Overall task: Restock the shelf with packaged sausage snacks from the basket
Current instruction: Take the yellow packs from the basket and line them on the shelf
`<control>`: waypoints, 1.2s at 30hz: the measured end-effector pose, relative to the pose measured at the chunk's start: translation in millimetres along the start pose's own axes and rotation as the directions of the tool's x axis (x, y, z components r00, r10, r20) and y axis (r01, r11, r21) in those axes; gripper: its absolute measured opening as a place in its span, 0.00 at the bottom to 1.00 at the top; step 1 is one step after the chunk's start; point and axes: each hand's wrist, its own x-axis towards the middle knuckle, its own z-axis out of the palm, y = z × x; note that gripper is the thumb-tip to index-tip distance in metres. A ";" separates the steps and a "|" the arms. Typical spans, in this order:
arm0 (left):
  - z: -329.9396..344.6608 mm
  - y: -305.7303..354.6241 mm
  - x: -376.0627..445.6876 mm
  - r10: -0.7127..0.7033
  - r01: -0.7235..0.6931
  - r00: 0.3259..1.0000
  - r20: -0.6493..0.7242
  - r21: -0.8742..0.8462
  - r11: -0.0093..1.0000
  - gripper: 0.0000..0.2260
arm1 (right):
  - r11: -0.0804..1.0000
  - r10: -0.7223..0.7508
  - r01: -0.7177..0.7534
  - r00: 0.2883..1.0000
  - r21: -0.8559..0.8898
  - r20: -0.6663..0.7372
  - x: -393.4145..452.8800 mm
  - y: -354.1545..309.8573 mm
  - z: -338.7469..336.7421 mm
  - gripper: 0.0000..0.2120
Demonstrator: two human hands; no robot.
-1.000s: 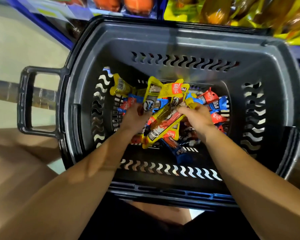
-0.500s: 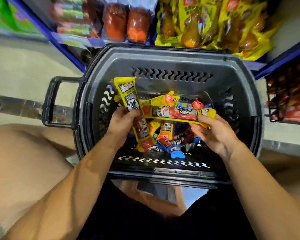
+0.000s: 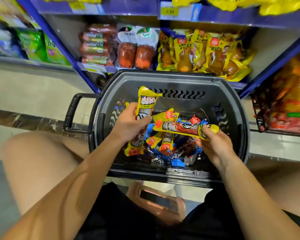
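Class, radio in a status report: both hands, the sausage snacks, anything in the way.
Left hand grips upright yellow sausage pack. Right hand pinches second yellow pack, held crosswise over basket. More packs inside. Shelf path open.

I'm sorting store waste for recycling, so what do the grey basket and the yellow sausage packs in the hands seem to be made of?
The basket looks like moulded hard plastic, matte dark grey: a rigid rim with wavy slots cut through its walls. The yellow pack in the left hand and the one in the right hand look like thin glossy printed plastic film, with crinkled sealed ends and sheen; any foil lining can't be told.
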 end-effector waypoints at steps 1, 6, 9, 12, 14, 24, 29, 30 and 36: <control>-2.4 4.9 -0.9 0.052 -0.052 0.998 0.028 0.016 0.998 0.19 | 1.000 0.013 -0.013 1.000 0.005 0.019 -0.4 1.5 1.7 0.02; -8.2 14.4 -4.7 0.179 -0.182 0.983 0.032 0.127 0.975 0.21 | 0.997 0.079 -0.078 0.989 -0.013 0.122 -3.9 8.2 12.7 0.09; -9.6 14.6 -4.3 0.189 -0.179 0.980 -0.065 0.134 0.975 0.15 | 0.990 0.137 -0.141 0.976 0.008 0.169 -5.0 9.3 14.7 0.11; -12.8 11.6 -3.1 0.201 -0.171 0.965 -0.166 0.182 0.968 0.12 | 0.980 0.189 -0.199 0.955 0.017 0.229 -4.1 10.8 14.6 0.14; -13.9 11.5 -4.0 0.151 -0.121 0.960 -0.235 0.137 0.983 0.09 | 0.973 0.219 -0.230 0.945 0.019 0.244 -3.7 11.4 14.2 0.12; -14.1 -21.4 -23.1 0.052 0.032 0.923 -0.381 0.210 0.977 0.20 | 0.972 0.237 -0.235 0.959 -0.027 0.154 -7.0 12.6 10.8 0.06; -8.9 -34.2 -37.5 0.069 0.027 0.917 -0.392 0.235 0.972 0.16 | 0.969 0.243 -0.230 0.954 -0.090 0.176 -6.0 16.8 12.3 0.01; -9.1 -35.7 -38.5 0.052 0.042 0.916 -0.398 0.223 0.974 0.14 | 0.966 0.253 -0.239 0.947 -0.095 0.196 -6.8 16.7 12.8 0.02; -15.1 -40.8 -42.6 -0.142 0.236 0.874 -0.465 0.150 0.960 0.16 | 0.944 0.314 -0.331 0.902 0.005 0.297 -9.8 14.5 14.0 0.06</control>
